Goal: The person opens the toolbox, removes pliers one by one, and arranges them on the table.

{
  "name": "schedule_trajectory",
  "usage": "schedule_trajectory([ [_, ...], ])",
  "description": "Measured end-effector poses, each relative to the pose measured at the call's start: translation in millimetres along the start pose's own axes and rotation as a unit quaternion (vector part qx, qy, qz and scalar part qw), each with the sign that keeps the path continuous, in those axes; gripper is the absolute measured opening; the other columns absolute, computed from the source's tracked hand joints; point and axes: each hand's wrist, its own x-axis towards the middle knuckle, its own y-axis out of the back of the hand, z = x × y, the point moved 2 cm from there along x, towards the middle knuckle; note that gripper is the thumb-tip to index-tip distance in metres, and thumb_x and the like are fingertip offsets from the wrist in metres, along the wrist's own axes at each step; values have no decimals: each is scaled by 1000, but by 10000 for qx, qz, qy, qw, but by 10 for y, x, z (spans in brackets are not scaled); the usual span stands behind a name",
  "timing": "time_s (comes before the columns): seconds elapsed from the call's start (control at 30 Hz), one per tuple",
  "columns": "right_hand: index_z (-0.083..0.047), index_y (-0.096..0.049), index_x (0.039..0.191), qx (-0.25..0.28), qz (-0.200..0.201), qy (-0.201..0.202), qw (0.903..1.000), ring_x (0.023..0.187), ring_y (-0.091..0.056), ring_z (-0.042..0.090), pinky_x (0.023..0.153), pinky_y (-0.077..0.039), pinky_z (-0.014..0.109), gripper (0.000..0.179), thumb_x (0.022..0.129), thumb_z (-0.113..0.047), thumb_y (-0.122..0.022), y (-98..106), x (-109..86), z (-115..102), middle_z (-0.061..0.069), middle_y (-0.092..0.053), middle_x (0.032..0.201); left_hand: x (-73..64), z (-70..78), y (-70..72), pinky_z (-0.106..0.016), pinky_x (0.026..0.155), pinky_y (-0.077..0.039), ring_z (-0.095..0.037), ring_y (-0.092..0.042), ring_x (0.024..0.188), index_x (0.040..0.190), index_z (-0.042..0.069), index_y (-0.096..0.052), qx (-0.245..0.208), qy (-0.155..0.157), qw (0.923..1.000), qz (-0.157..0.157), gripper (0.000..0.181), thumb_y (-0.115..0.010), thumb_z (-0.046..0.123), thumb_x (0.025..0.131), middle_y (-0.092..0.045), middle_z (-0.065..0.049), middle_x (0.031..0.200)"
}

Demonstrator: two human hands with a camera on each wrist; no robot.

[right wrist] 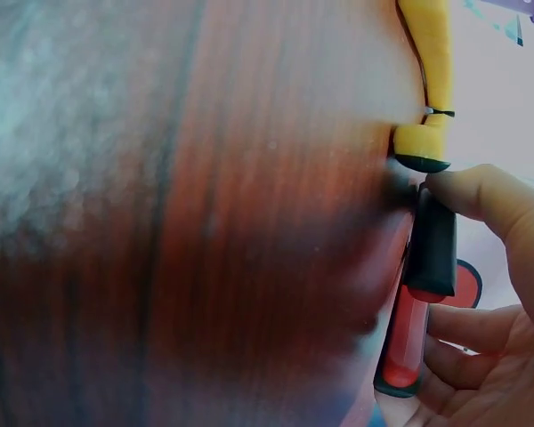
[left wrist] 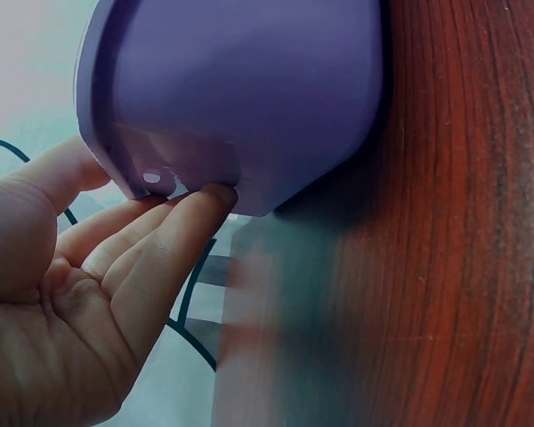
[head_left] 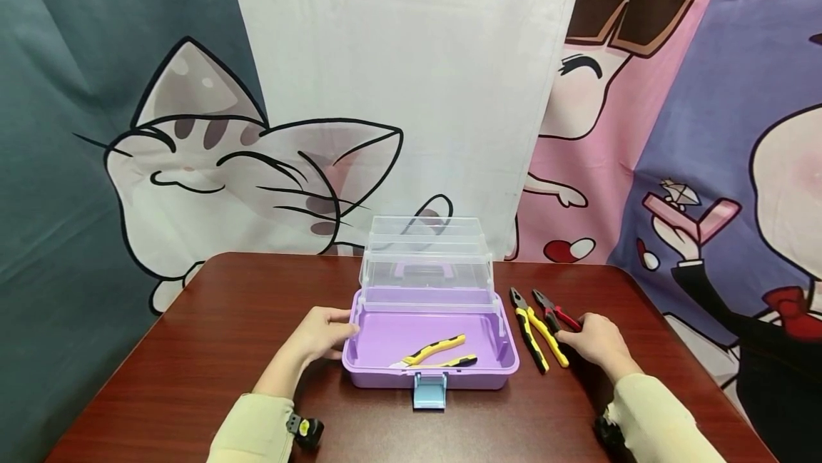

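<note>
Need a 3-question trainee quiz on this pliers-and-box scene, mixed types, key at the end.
1. What does the right hand hold?
2. How many pairs of pliers lie inside the box? A) none B) one C) three
3. True or false: the lid is closed over the box.

Key
1. The red-and-black pliers.
2. B: one yellow-and-black pair. The other yellow-and-black pair is on the table, right of the box.
3. False: the lid stands open at the back, while the left hand grips the box's left side.
</note>
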Motion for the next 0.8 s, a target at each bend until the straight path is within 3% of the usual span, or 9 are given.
schedule_trajectory([
  [0.23, 12, -60, 99, -53, -48, -39, 10000, 70, -54, 25, 62, -50, 40, 58, 75, -39, -72, 11, -2, -19, 18, -61, 81, 2, 1, 0, -43, 63, -60, -33, -70, 84, 127, -9, -53, 4, -1, 10000, -5, 44, -62, 5, 86, -66, -28, 106],
  [0.8, 10, -59, 95, 54, -292, -147, 9994, 67, -48, 22, 54, -38, 27, 54, 76, -39, -74, 34, -26, -37, 10, -53, 73, 6, -1, 1, -44, 63, -60, -31, -70, 84, 127, -9, -54, 35, 33, 10000, -17, 45, -63, 6, 86, -66, -28, 108],
])
